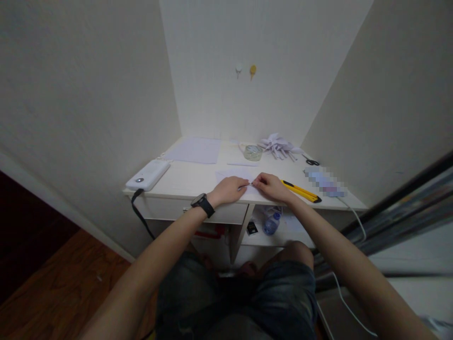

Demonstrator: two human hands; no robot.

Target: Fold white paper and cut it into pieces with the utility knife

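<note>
Near the desk's front edge, my left hand (230, 190) and my right hand (271, 185) meet over a white sheet of paper (223, 174). The fingertips of both pinch a thin edge or rolled strip of the paper between them; its exact fold is too small to make out. A dark watch (203, 204) is on my left wrist. Just right of my right hand lies a yellow utility knife (300, 191), slanting toward the front edge.
More white paper (194, 150) lies at the back left. A clear round dish (253, 152) and a pile of folded paper pieces (278, 145) sit at the back. Scissors (312, 162) and a blurred phone-like object (325, 182) are right; a white corded device (148, 174) is left. Below is a bottle (272, 224).
</note>
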